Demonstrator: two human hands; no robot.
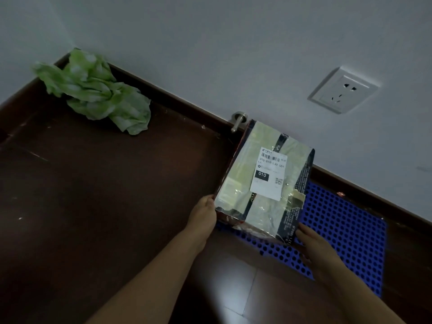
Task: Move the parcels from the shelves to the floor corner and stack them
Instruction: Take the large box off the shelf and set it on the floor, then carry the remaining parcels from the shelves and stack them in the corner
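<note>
A taped cardboard parcel (264,181) with a white shipping label marked 010 rests on a blue perforated mat (346,230) beside the wall. My left hand (204,215) holds the parcel's near left corner, thumb on the upper edge. At the near right corner, my right hand (313,244) lies against the side of the parcel with its fingers fairly straight. No other parcel is in view.
A crumpled green plastic bag (98,92) lies in the floor corner at the left. A metal door stopper (238,121) sticks out of the skirting just behind the parcel. A wall socket (343,90) sits above. Dark wooden floor (93,195) stretches left of the mat.
</note>
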